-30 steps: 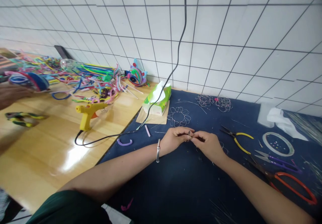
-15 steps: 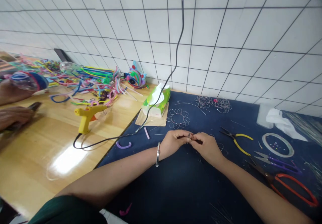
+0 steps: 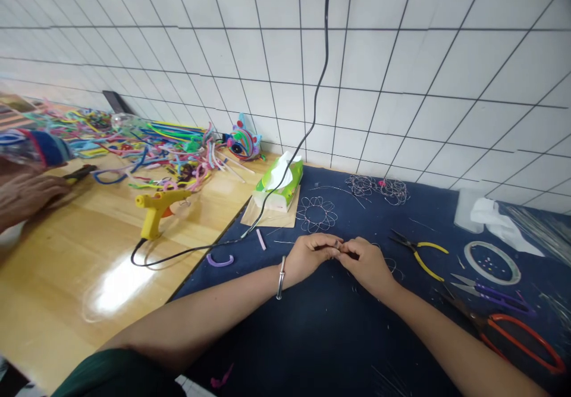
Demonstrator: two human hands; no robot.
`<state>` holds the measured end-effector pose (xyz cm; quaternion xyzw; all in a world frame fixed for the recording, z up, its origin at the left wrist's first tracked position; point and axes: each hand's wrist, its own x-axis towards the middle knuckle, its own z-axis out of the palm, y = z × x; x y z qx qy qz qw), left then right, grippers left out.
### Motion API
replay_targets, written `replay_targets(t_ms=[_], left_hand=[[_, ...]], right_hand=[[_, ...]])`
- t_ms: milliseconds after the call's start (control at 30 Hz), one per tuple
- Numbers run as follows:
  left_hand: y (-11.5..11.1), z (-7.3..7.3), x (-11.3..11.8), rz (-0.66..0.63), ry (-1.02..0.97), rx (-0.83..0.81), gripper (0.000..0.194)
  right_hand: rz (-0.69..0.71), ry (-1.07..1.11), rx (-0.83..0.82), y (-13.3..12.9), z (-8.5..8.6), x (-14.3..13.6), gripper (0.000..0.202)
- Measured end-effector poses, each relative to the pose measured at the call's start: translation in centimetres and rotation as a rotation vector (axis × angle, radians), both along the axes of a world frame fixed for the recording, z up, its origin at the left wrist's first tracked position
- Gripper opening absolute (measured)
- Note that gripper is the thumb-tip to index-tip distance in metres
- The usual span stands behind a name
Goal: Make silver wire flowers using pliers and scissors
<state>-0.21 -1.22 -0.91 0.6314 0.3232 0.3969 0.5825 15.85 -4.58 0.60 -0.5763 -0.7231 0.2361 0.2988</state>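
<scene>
My left hand [image 3: 312,254], a silver bangle at its wrist, is closed in a pinch over the dark blue cloth. Against its fingertips, the fingertips of my right hand [image 3: 364,261] are pinched too. Between them they grip a thin wire [image 3: 393,266], whose loops show beside and behind my right hand; the part in the fingers is hidden. A straight wire end [image 3: 283,242] pokes out left of my left hand. Just beyond the hands, a flower-shaped wire piece [image 3: 316,214] lies flat on the cloth.
Yellow-handled pliers [image 3: 422,251], purple scissors [image 3: 493,293], red-handled scissors [image 3: 517,331] and a white ring [image 3: 493,262] lie at right. Tangled wire pieces [image 3: 377,187] and a tissue pack [image 3: 279,186] sit behind. At left are a yellow glue gun [image 3: 156,210], pipe cleaners [image 3: 173,141] and another person's hand [image 3: 33,194].
My hands stay pinched together in nearly the same place. The view has tilted up slightly. At left, the other person's hand and the dark-jawed tool have moved right, nearer the pipe cleaners.
</scene>
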Motion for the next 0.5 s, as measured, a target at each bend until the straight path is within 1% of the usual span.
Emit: replay_targets(t_ms=[100, 233, 367, 433, 500], left_hand=[[-0.1, 0.1, 0.1, -0.002, -0.021, -0.038, 0.014], [0.0, 0.2, 0.1, 0.026, 0.031, -0.04, 0.015], [0.1, 0.5, -0.2, 0.055, 0.044, 0.053, 0.015], [-0.2, 0.8, -0.4, 0.026, 0.064, 0.127, 0.017], [-0.5, 1.0, -0.6, -0.046, 0.118, 0.232, 0.018]], right_hand=[[0.005, 0.005, -0.003, 0.0, 0.0, -0.1, 0.018], [0.012, 0.014, -0.002, -0.1, 0.5, 0.0, 0.014], [-0.034, 0.028, -0.006, 0.1, 1.7, 0.8, 0.014], [-0.079, 0.043, -0.018, 0.6, 2.5, 1.3, 0.018], [-0.091, 0.05, -0.034, 1.3, 3.2, 1.4, 0.02]])
